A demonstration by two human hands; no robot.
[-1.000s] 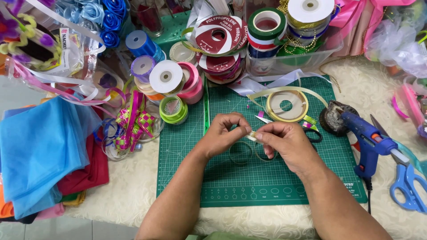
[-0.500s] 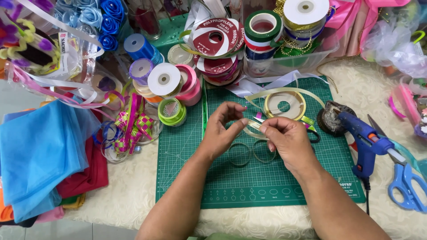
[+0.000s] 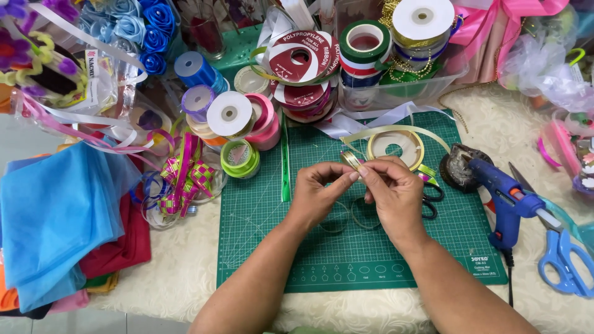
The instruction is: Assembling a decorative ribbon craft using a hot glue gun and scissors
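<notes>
Both my hands meet over the green cutting mat (image 3: 322, 260). My left hand (image 3: 322, 192) and my right hand (image 3: 393, 192) pinch a narrow strip of pale gold ribbon (image 3: 351, 161) between thumbs and fingers, its short end sticking up and to the left. The ribbon runs back in a loop to a flat gold ribbon spool (image 3: 396, 148) lying on the mat just beyond my right hand. Two clear loops of ribbon (image 3: 365, 216) lie on the mat below my hands.
Many ribbon spools (image 3: 229, 114) crowd the mat's far edge, with a clear tub (image 3: 396, 86) holding more. A blue glue gun (image 3: 507, 198) and blue scissors (image 3: 563, 260) lie right. Black-handled scissors (image 3: 433, 201) sit by my right hand. Blue and red fabric (image 3: 55, 216) is piled left.
My hands have risen slightly toward the gold spool and drawn closer together, and the ribbon end now sticks up between the fingertips.
</notes>
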